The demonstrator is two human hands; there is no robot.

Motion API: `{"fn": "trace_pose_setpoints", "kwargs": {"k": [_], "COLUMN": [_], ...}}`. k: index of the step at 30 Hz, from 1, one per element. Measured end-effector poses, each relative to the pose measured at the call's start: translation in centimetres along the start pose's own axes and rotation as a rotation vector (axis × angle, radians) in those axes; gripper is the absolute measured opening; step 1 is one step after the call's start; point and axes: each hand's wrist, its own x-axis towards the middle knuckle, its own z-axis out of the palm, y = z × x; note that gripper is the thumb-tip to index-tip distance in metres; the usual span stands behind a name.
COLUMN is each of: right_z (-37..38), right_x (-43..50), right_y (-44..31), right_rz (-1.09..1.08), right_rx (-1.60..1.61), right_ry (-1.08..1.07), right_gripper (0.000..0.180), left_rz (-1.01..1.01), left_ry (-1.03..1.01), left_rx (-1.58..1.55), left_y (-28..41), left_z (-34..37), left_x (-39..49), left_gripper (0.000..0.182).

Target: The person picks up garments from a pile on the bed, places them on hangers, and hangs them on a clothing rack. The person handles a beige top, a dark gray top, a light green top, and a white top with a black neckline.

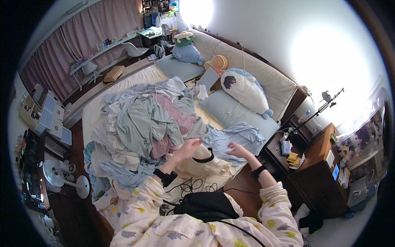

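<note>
My left hand (192, 147) is over the edge of a clothes pile, its fingers stretched out beside a cream fleecy garment (213, 166) with a dark-edged opening. My right hand (239, 151) has loosely bent fingers and hovers by a light blue shirt (236, 139) spread near the pillow. Nothing shows in either hand. The pile on the bed holds a grey-green shirt (139, 120), a mauve garment (177, 114), and several white and blue pieces. Black straps circle both of my wrists.
A light blue pillow (237, 108) and a white-and-blue plush toy (245, 91) lie by the headboard. Black cables (191, 185) are looped at the near bed edge. A wooden cabinet (321, 176) stands right, a white fan (61, 174) left.
</note>
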Motion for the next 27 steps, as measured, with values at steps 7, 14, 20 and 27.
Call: {"fn": "trace_pose_setpoints", "kwargs": {"k": [7, 14, 20, 27], "right_z": [6.1, 7.1, 3.6, -4.3], "right_x": [3.8, 3.5, 2.7, -0.1], "right_y": [-7.5, -7.0, -5.4, -5.6], "right_rz": [-0.429, -0.22, -0.165, -0.07], "right_rx": [0.054, 0.226, -0.222, -0.116], "right_ry": [-0.018, 0.16, 0.06, 0.628], "right_gripper": [0.059, 0.043, 0.032, 0.023], "left_rz": [-0.021, -0.111, -0.166, -0.089], "left_ry": [-0.159, -0.252, -0.322, -0.198], "left_rx": [-0.035, -0.033, 0.07, 0.229], "left_y": [0.9, 4.6, 6.6, 5.3], "left_z": [0.5, -2.1, -4.4, -7.8], "left_x": [0.5, -1.1, -2.3, -4.3], "left_gripper": [0.042, 0.038, 0.03, 0.019]}}
